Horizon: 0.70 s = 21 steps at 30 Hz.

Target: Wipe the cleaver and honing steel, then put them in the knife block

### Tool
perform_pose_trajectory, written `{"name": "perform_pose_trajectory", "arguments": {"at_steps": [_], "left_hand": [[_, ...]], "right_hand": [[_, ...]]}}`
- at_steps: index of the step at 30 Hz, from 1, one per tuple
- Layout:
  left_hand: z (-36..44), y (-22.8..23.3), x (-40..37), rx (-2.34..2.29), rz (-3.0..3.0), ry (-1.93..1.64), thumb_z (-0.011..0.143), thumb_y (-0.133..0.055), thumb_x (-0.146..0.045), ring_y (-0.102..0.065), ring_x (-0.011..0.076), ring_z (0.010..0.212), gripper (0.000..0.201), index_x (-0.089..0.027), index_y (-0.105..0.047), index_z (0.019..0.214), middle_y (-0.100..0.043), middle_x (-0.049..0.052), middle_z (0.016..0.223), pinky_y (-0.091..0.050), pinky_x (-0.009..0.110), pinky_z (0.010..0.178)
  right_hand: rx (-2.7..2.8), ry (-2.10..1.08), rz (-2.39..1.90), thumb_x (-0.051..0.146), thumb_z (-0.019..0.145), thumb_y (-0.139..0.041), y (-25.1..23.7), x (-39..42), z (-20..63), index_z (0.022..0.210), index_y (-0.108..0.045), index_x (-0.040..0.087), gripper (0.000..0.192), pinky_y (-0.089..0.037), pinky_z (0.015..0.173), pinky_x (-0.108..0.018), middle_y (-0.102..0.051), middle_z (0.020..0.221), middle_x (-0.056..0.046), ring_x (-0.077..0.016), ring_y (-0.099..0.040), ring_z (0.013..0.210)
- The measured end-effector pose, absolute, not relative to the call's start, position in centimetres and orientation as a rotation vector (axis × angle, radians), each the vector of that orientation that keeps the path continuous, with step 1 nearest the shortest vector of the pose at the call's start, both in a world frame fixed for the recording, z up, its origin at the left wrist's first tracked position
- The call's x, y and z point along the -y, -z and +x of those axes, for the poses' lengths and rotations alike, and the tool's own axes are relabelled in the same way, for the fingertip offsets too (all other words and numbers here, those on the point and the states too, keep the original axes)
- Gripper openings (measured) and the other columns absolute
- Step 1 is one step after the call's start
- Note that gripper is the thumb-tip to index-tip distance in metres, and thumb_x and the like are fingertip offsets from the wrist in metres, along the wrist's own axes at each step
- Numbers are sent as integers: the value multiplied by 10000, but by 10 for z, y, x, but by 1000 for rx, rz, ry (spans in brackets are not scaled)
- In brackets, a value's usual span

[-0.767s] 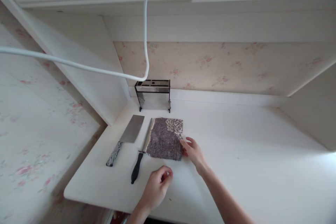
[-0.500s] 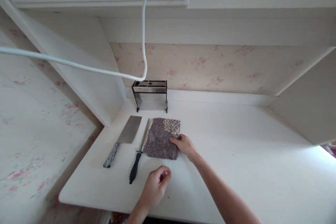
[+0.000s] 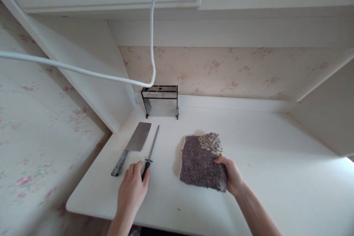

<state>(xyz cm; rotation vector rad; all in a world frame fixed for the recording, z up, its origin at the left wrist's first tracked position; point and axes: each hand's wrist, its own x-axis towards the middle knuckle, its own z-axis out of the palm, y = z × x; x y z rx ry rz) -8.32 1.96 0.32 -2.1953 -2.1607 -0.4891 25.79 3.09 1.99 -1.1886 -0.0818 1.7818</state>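
Note:
My right hand (image 3: 234,177) grips the lower right edge of a folded purple-brown cloth (image 3: 203,164) with a cream pattern at one corner. The cloth appears lifted off the white counter, with a faint shadow along its left side. My left hand (image 3: 134,182) has thumb and fingers around the black handle of a honing steel (image 3: 154,143), whose rod points away from me. Left of it lies a cleaver (image 3: 138,137) with a grey marbled handle, untouched; its blade also points away.
A metal knife block (image 3: 160,103) with slots on top stands at the back of the counter (image 3: 262,147). A white cable (image 3: 110,76) hangs across the view. Above are cabinets and a shelf (image 3: 276,0) holding plastic items. A side panel (image 3: 91,81) rises at the left.
My right hand has raised the cloth and carried it right and nearer to me, away from the steel. My left hand has moved left and closed on the honing steel's handle.

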Motion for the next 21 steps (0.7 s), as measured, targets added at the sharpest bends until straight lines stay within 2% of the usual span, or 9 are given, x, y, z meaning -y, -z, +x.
{"name": "perform_pose_trajectory", "arguments": {"at_steps": [3,6,13,16,18,20,21], "left_hand": [[-76,-1,-21,2207,-2179,316,928,-421,-420,-626,282,965,401,-104,-538,1146,-633,135,1049,-503,360,782],[-69,-1,-22,2309,-2197,214,930,-411,-424,-637,284,966,365,-121,-549,1079,-652,131,1028,-501,353,759],[-61,-14,-31,2534,-2154,30,958,-315,-313,-681,309,860,273,-139,-522,997,-676,153,971,-470,366,684],[-55,-17,-28,2638,-2155,174,960,-300,-307,-684,300,829,269,-143,-502,1030,-660,171,1043,-449,354,662],[-48,-19,-22,2723,-2213,408,954,-326,-330,-671,286,868,263,-156,-509,1026,-663,154,1026,-443,341,689],[-38,-23,-13,2834,-2324,799,941,-374,-400,-654,242,837,275,-178,-527,995,-665,100,914,-436,301,662],[-30,-26,-8,2917,-2379,1035,927,-402,-451,-637,206,751,295,-188,-531,966,-645,59,813,-421,271,605]], "right_hand": [[-88,-1754,-1103,150,700,-644,-14,-5,272,1026,-670,130,328,-544,845,-383,-735,915,-97,-269,-689,911],[-157,-1765,-1009,245,774,-677,-13,14,276,1012,-681,133,263,-533,893,-395,-731,958,-98,-273,-679,963],[-101,-1806,-1115,300,790,-713,-19,22,280,1109,-661,123,369,-518,944,-393,-711,1054,-103,-273,-645,1060],[8,-1650,-1176,428,786,-712,-25,17,286,1167,-639,174,464,-517,954,-379,-670,1170,-74,-261,-607,1129],[90,-1480,-1244,485,764,-719,-30,12,287,1187,-630,193,522,-507,972,-357,-637,1235,-58,-250,-577,1173],[161,-1325,-1286,506,745,-729,-34,5,285,1195,-625,201,554,-484,1000,-342,-605,1283,-49,-244,-545,1212],[201,-1259,-1289,505,743,-730,-36,2,282,1202,-622,206,558,-468,1017,-340,-591,1301,-44,-241,-528,1231]]}}
